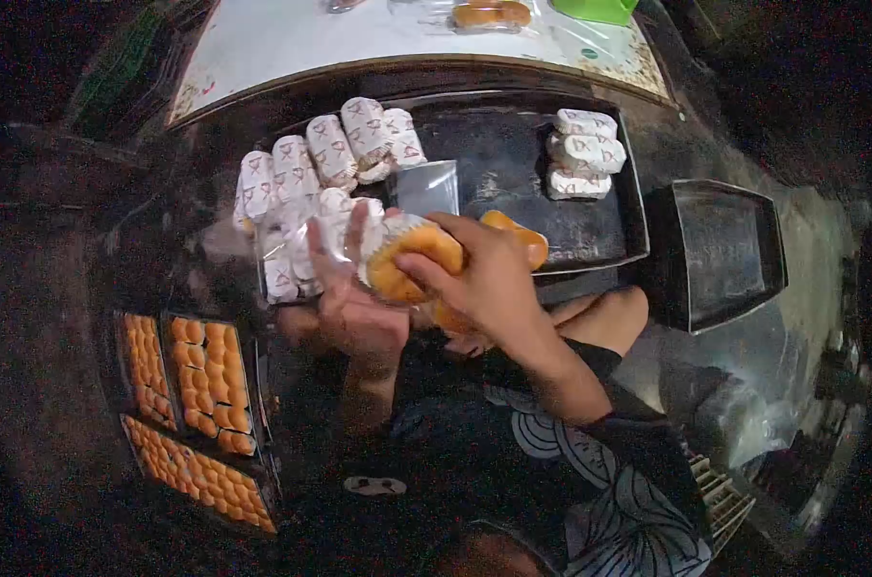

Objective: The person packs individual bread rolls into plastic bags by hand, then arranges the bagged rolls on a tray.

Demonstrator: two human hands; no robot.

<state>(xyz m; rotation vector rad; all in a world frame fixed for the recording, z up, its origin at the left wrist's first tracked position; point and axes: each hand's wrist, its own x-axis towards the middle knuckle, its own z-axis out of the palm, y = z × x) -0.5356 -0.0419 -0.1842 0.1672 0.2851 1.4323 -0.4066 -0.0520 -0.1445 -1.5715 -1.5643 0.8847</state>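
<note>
My right hand [489,269] is closed around a golden bun [419,262], its thumb across the bun's browned top. White printed paper wraps the bun's far side. To its left, my left hand [364,308] is palm up with fingers raised, and a clear plastic bag [328,240] hangs about those fingers; the grip is partly blurred. Another golden bun [518,240] lies just beyond my right hand in the big dark tray [523,207]. Part of one more bun [446,315] shows below my hands.
Several paper-wrapped buns [330,154] crowd the tray's left side, and a smaller stack [587,152] stands at its right. A white table [407,43] is beyond. A second dark tray [729,250] lies right; trays of buns [210,375] stand at left.
</note>
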